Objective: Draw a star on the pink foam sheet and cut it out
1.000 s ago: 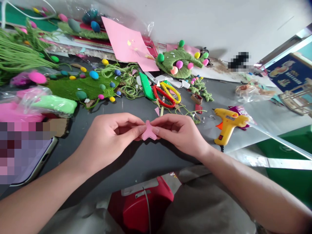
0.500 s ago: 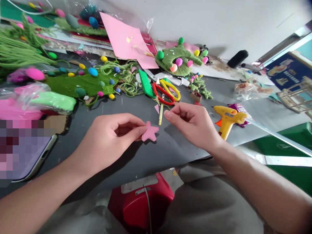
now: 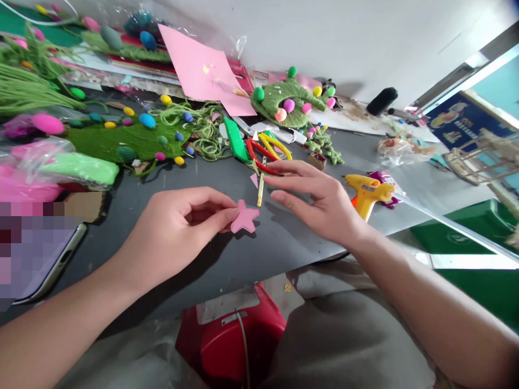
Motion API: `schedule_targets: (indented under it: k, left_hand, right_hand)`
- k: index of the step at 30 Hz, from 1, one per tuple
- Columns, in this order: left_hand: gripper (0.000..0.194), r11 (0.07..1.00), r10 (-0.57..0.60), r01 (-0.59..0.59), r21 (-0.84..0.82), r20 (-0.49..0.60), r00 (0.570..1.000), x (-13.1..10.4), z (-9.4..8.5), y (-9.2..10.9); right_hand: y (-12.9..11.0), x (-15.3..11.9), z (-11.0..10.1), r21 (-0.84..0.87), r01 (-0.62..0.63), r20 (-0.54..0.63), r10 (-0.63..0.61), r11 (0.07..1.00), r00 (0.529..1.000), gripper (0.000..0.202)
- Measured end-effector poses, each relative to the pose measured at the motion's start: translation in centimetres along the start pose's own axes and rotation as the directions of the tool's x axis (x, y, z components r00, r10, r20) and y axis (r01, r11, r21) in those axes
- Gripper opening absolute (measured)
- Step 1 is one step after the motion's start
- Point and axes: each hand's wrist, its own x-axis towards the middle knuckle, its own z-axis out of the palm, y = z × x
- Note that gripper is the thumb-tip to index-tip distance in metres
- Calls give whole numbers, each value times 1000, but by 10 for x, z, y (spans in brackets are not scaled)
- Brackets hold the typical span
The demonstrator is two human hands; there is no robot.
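Observation:
Between the thumb and fingers of my left hand (image 3: 184,229) is a small pink paper star (image 3: 245,217), pinched by one of its points just above the table. My right hand (image 3: 310,200) hovers to the right of the star, fingers stretched out and thumb apart, with nothing in it. Its fingertips are close to a yellow pencil (image 3: 260,190) and the red-handled scissors (image 3: 259,153). Yellow scissor handles (image 3: 275,146) and a green-handled tool (image 3: 235,139) lie just behind. Small pink paper scraps (image 3: 254,180) rest beside the pencil.
A yellow glue gun (image 3: 367,192) with a long clear stick lies to the right. Pink card (image 3: 203,70) and green yarn pieces with coloured balls (image 3: 287,100) fill the back. A phone (image 3: 52,265) is at left; a green bin (image 3: 466,229) stands beyond the table's right edge.
My right hand's fingers have spread and straightened from a loose curl, reaching over the scissor handles. My left hand keeps its pinch on the star. The whole view has shifted slightly.

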Motion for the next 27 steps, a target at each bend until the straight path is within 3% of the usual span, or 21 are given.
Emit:
schedule_targets:
  k: [3, 6, 10, 18, 27]
  left_hand:
    - [14, 1000, -1, 1, -20, 6, 1000, 1, 0, 1]
    - [12, 1000, 11, -11, -13, 5, 1000, 1, 0, 0]
    - [11, 1000, 12, -12, 5, 6, 1000, 1, 1, -1]
    - [13, 1000, 9, -9, -2, -6, 1000, 1, 1, 0]
    - [9, 1000, 4, -4, -18, -15, 1000, 2, 3, 2]
  right_hand:
    - [-6, -3, 5, 132, -73, 115, 58, 988, 992, 38]
    - [-10, -5, 13, 170, -206, 181, 175, 964, 968, 33]
    - [-11, -4, 21, 208, -274, 225, 227, 939, 948, 27]
    - [-12, -7, 27, 162, -179, 110, 162, 970, 981, 11]
    - [-16, -4, 33, 206, -297, 166, 266, 932, 950, 13]
